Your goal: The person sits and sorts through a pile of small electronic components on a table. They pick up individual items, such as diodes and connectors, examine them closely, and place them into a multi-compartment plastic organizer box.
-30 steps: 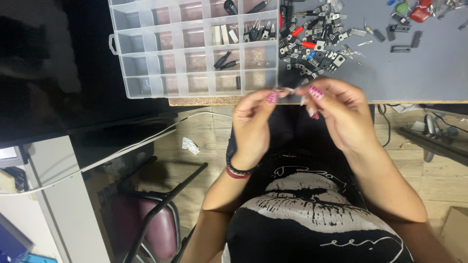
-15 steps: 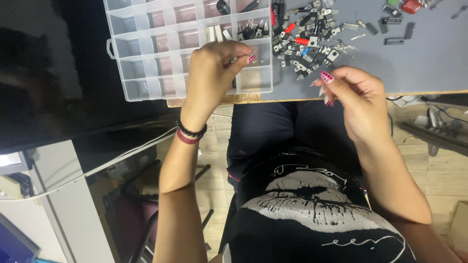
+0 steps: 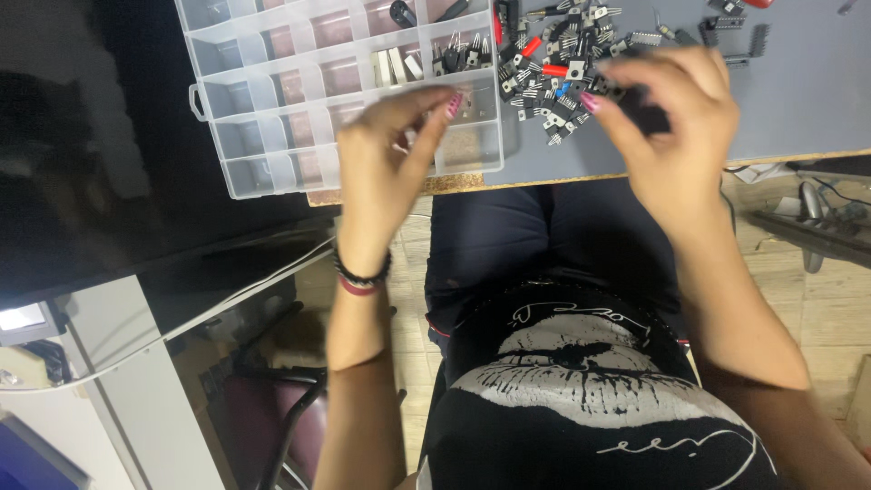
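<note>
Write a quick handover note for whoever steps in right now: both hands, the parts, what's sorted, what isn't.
Left hand: over the clear compartment box, fingers loosely open, nothing visibly held.
Right hand: reaching into the pile of small electronic parts on the grey table; motion blur hides any grip.
Done: several compartments already hold a few parts.
Left: most compartments look empty and the pile is large.

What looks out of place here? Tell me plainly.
The clear compartment organizer juts past the desk's front edge on its left side, unsupported there. Small electronic components lie loose in a heap beside it. The left hand hovers over the organizer; the right hand reaches the heap.
</note>
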